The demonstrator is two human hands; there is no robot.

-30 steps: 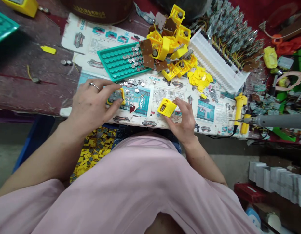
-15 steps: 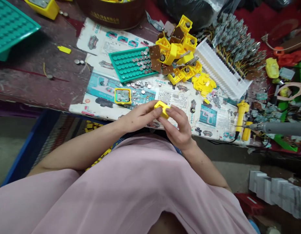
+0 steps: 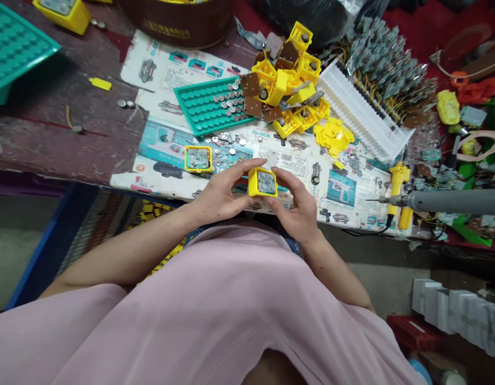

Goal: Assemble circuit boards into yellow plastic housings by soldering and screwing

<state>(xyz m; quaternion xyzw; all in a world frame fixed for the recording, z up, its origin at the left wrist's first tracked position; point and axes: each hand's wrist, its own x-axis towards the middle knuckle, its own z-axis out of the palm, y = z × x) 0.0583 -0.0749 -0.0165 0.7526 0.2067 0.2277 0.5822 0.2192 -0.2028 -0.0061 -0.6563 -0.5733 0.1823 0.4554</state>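
Between my two hands, above the table's front edge, is a small yellow plastic case [image 3: 253,183] with a grey circuit part showing in its open face. My left hand [image 3: 221,193] grips it from the left, thumb below and forefinger stretched along the top. From the right, my right hand [image 3: 298,206] holds the same case between thumb and fingers. A similar yellow case with a circuit board [image 3: 198,159] lies face up to the left of my hands. Loose button cells [image 3: 232,152] and small metal bits are scattered just behind it.
A green tray [image 3: 191,109] with button cells stands behind my hands, beside a heap of yellow cases [image 3: 301,93]. Yellow battery covers [image 3: 333,135] lie to the right, near a white foam rack [image 3: 362,115]. A grey electric screwdriver [image 3: 451,200] juts in from the right, close to a yellow-handled tool [image 3: 398,179].
The yellow case has been turned in my hands, so its open face with the grey part now shows. My left forefinger has straightened out over it. The view has shifted slightly.
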